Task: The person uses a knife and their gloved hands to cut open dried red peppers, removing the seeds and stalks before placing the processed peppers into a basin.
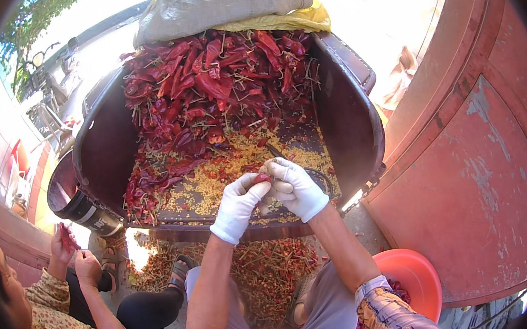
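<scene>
Cart: our landmark, a dark-walled bed (350, 112) standing in front of us.
Left hand: our white-gloved left hand (237, 206) is above the cart's near edge, thumb and fingers pinched on a red pepper.
Right hand: our right hand (299, 189), gloved too, meets the left at the pepper; its fingers are bent, but we cannot tell how firmly they grip.
Pepper: the red pepper (261, 178) we work on sits between our 2 hands, just inside the cart's near edge.
Heap: wrinkled red peppers (218, 86) fill the cart's far half.
Seeds: yellow seeds (205, 181) scatter over the cart's near floor.
Cover: a grey sack (220, 11) lies across the cart's far end.
Basin: an orange basin (417, 276) holding red pieces stands outside the cart's near right corner.
Neighbour: left of the cart's near end, we see a co-worker (57, 324) holding another pepper (69, 238) in 2 bare hands.
</scene>
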Available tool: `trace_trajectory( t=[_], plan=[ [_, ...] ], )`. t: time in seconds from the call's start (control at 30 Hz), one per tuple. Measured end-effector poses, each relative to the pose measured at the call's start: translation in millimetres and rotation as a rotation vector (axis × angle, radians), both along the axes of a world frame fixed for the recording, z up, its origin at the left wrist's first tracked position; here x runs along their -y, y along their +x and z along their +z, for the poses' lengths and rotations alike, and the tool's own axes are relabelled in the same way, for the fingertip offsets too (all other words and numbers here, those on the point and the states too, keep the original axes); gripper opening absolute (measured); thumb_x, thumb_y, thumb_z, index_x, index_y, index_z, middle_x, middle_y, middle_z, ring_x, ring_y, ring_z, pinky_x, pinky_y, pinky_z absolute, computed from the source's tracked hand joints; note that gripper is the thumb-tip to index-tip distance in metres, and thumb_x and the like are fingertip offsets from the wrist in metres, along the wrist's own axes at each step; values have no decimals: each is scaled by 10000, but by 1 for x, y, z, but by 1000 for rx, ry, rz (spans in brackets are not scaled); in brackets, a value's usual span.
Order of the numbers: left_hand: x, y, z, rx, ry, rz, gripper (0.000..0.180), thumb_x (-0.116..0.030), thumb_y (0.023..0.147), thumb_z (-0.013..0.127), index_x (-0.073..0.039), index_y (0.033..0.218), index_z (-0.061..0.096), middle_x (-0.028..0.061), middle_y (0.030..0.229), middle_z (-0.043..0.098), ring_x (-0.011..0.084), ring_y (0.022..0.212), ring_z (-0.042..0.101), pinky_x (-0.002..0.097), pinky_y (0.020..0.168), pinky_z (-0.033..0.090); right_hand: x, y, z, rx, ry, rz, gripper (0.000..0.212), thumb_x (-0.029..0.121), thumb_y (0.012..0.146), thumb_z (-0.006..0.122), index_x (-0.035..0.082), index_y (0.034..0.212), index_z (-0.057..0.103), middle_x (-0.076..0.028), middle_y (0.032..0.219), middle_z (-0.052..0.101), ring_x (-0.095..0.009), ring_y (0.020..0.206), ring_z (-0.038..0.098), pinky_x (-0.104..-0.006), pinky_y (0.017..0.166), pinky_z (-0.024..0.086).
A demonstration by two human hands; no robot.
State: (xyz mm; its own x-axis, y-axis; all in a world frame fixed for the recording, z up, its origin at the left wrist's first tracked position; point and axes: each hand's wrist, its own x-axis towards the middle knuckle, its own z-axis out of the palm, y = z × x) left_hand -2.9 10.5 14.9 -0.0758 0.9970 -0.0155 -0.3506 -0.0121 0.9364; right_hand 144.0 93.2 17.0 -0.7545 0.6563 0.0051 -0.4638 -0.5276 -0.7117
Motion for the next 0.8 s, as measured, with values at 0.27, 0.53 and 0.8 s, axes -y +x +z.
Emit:
trace_trajectory(
  t=[0.27,0.53,0.8],
  plan=[
    [-3,-3,0,121,27,-63,185,-156,922,632,-27,1055,626,56,858,661,107,668,595,242,564,483,0,-1,-6,-178,-278,44,169,181,995,511,46,1048,599,40,714,556,14,433,314,-164,357,222],
    [-13,-25,-8,567,85,237,170,-99,951,568,-80,1120,574,28,913,637,134,803,626,284,666,564,3,16,22,352,535,398,345,333,953,560,42,1114,651,-10,906,661,-31,510,456,-186,438,341],
    [-10,-16,-7,438,-111,391,161,-81,886,659,-107,1027,585,-76,635,402,47,505,339,227,431,269,-98,-33,10,1366,1049,-641,371,327,860,631,46,1102,619,-225,993,674,-393,953,636,-456,811,516]
  ],
)
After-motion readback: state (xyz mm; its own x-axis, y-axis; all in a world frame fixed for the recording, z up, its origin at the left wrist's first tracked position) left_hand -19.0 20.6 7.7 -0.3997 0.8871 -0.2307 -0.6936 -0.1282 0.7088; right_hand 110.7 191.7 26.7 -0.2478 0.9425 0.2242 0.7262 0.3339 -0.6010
